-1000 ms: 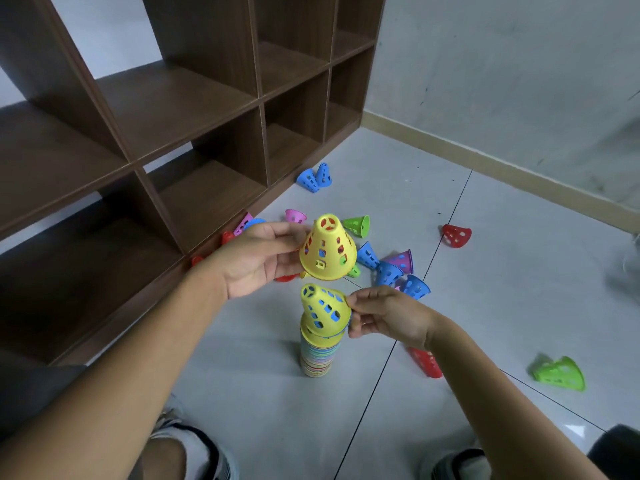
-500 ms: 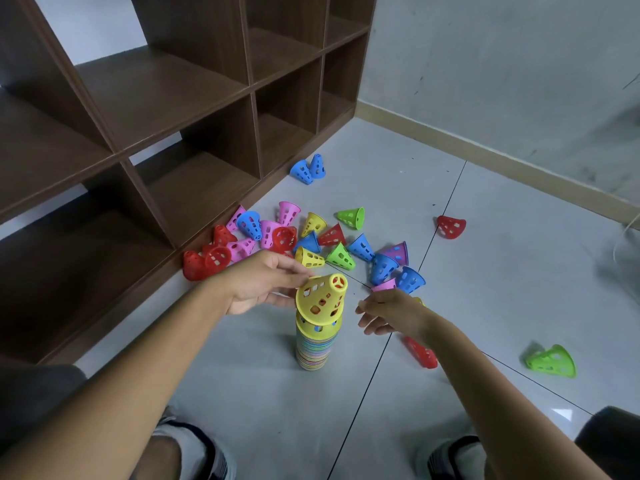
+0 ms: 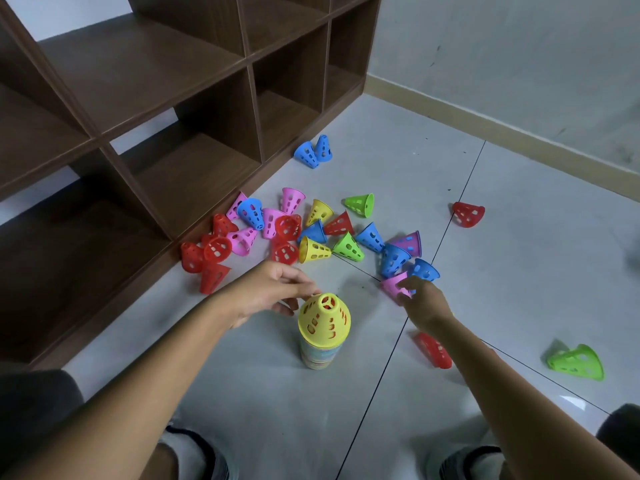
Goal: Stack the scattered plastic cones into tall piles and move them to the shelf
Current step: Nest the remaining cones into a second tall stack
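A single pile of nested plastic cones (image 3: 320, 344), capped by a yellow perforated plastic cone (image 3: 325, 318), is standing upright on the grey tiled floor (image 3: 346, 410) near the person, between the 2 arms. The left hand (image 3: 266, 292) is being held just beside the top of the pile, on its left; the fingers are loosely spread toward the yellow cap and nothing is being gripped, though whether a fingertip is touching the cap cannot be told. The right hand (image 3: 420, 299) is being stretched to the right of the pile, where a pink perforated plastic cone (image 3: 393, 284) is being pinched between its fingertips at the near edge of the scatter. The task is judged to be only partly done: 1 pile is being built and it is not yet tall, while the dark brown wooden cubby shelf (image 3: 180, 98) on the left is showing no cones in any visible compartment. Roughly 20 loose cones in red, pink, blue, yellow, green and purple are lying in a heap further off, between the pile and the shelf's base. A pair of blue cones (image 3: 313, 154) is sitting apart by the far end of the shelf, a red cone (image 3: 467, 213) is lying alone at the far right, a green cone (image 3: 576, 362) is resting at the near right, and another red cone (image 3: 434, 349) is lying under the right forearm. All of these are still to be gathered and stacked, and every pile is still to be carried to the shelf.
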Demonstrator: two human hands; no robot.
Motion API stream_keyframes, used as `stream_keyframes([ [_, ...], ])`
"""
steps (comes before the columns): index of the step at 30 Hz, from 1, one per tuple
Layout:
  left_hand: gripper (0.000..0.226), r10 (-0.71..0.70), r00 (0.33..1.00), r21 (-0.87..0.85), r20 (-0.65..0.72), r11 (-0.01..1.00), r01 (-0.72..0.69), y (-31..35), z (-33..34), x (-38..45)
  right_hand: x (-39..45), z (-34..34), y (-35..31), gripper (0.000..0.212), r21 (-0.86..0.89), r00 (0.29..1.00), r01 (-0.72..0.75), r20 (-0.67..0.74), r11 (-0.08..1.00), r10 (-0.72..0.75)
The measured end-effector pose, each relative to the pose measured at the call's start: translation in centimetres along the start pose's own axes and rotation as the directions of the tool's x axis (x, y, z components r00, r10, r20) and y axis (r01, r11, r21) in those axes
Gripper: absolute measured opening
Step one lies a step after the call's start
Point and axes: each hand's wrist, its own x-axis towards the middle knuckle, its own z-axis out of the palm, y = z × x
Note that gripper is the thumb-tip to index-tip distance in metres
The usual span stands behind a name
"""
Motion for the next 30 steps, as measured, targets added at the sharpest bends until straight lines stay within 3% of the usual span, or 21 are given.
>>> stream_keyframes([
  [7,0.014,-0.095,0.989,0.004,-0.110,0.995,0.096,-3.2,-2.6,2.4,3.2,1.6,1.0,0.056,-0.047,1.000,0.011,0.016,0.999,-0.011],
  [10,0.015,-0.156,0.954,-0.067,-0.257,0.987,0.143,-5.1,-3.8,3.3,4.0,2.1,1.0,0.065,-0.045,0.999,-0.027,0.040,0.999,0.029],
  [13,0.023,-0.156,0.883,-0.023,-0.443,0.986,0.163,-7.8,-6.0,4.4,4.5,2.5,0.8,0.069,-0.094,0.996,-0.040,0.076,0.995,0.047],
  [18,0.044,-0.024,0.790,0.214,-0.612,0.957,0.195,-11.7,-11.0,5.1,4.3,3.3,1.0,0.063,-0.119,0.994,-0.049,0.091,0.992,0.061],
  [24,0.053,0.022,0.820,0.444,-0.572,0.849,0.286,-13.2,-14.3,4.6,4.3,3.8,1.6,0.044,-0.133,0.998,-0.035,0.054,0.990,0.042],
  [30,0.042,0.026,0.827,0.552,-0.562,0.756,0.352,-13.7,-15.6,5.1,3.4,4.8,1.6,0.023,-0.192,0.998,-0.040,-0.047,0.981,0.031],
])
